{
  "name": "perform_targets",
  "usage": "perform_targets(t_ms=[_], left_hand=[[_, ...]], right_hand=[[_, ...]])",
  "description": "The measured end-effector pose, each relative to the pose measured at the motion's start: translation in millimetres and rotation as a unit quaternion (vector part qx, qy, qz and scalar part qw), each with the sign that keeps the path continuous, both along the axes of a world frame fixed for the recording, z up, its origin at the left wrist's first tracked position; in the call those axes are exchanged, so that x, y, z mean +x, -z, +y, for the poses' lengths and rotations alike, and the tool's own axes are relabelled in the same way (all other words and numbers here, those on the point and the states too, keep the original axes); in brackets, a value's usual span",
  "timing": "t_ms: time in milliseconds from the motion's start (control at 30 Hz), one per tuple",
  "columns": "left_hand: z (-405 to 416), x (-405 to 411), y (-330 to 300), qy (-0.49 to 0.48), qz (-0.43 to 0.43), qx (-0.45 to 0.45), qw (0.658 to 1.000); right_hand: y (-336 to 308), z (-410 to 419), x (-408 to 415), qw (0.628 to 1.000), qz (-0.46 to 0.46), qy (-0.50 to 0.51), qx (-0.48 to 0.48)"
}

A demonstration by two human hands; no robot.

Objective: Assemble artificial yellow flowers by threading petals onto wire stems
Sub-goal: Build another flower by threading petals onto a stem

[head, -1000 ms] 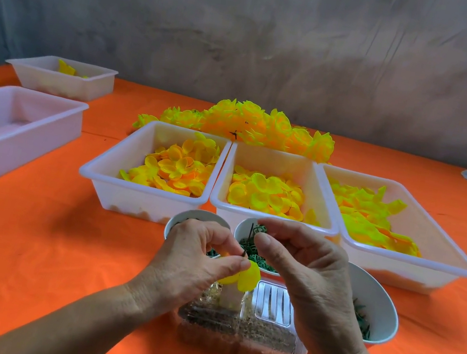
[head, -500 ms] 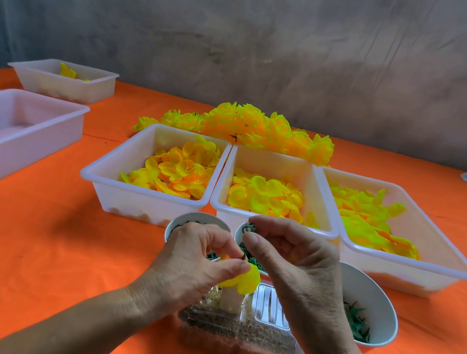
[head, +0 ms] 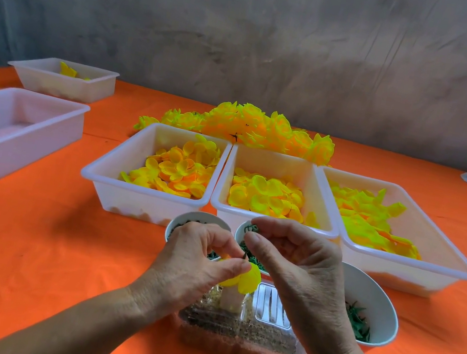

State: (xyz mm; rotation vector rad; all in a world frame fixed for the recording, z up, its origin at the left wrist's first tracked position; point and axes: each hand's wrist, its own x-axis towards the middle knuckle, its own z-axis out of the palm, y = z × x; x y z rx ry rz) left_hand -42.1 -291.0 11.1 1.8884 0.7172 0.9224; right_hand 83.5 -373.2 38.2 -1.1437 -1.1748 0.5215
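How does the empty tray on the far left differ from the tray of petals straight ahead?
The large left tray holds nothing visible; the middle petal tray is filled with yellow petals. The left tray stands alone; the middle one sits between two neighbouring trays. Both are white plastic rectangles on the orange tablecloth.

This looks like a small handcraft workshop, not a home. A desk (head: 26,249) under orange cloth stands against a bare grey wall (head: 250,39). White plastic bins (head: 140,201) of sorted yellow petals (head: 177,170) sit in a row, and finished flowers (head: 253,127) pile toward the far edge.
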Motion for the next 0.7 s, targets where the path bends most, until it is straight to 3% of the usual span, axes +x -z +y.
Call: perform_targets(t_ms=[700], left_hand=[[-4.3, 1.3, -6.0, -0.015, 0.015, -0.004, 1.0]], right_hand=[[4.2, 4.7, 1.6, 1.0, 0.012, 0.007, -0.01]])
